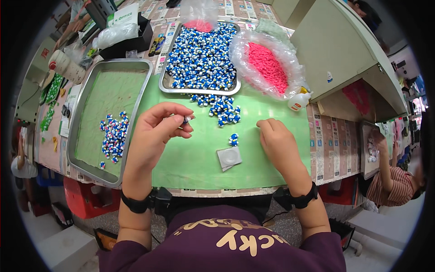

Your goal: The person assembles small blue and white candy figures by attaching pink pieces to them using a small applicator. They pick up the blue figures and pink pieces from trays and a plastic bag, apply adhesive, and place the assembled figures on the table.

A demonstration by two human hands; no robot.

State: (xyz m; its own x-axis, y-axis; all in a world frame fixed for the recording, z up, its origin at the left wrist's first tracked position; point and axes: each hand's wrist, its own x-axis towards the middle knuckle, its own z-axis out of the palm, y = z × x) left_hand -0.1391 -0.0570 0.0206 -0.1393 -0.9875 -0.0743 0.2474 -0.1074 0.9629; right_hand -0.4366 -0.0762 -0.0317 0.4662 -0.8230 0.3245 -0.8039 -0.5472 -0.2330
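Note:
My left hand (156, 129) is raised over the green mat (195, 170), pinching a small blue-and-white figure piece (186, 119) between thumb and fingers. Lower on the right, my right hand (277, 140) has its fingers curled together; their tips face the mat, and whatever they hold is hidden or too small to make out. Between my hands, a couple of blue-and-white pieces (233, 139) lie just above a small whitish square pad (229, 157). A loose pile of similar pieces (223, 110) spreads out farther up the mat.
A metal tray (237, 86) heaped with blue-and-white pieces stands ahead. Left of me, another metal tray (72, 136) holds a cluster of pieces with pink bits. A plastic bag of pink pieces (267, 68), a white bottle (299, 100) and a pale cabinet (335, 50) stand right.

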